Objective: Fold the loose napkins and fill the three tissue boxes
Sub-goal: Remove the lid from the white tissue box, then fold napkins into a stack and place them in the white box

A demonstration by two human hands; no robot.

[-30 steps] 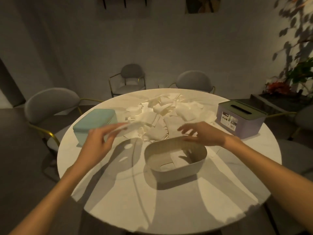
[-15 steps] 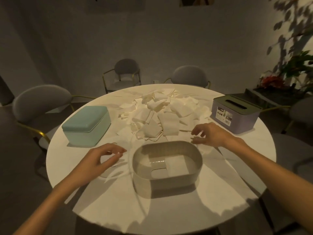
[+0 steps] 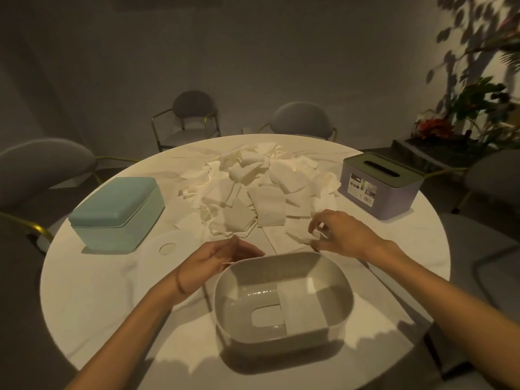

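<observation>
Nearing each other behind the open box [image 3: 281, 294]: both hands [image 3: 216, 263].

We count three tissue boxes on the bench [image 3: 92, 299]: a teal one [image 3: 118, 212], a purple one [image 3: 380, 185] and an open white one [image 3: 281, 302]. One loose lid [image 3: 168, 246], one napkin heap [image 3: 253, 192], four chairs.

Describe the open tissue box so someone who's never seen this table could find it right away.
On the round white table, look at the near edge, between the two hands. The open box is grey, oval and lidless with one folded napkin inside; the teal box and purple box both have lids on.
</observation>
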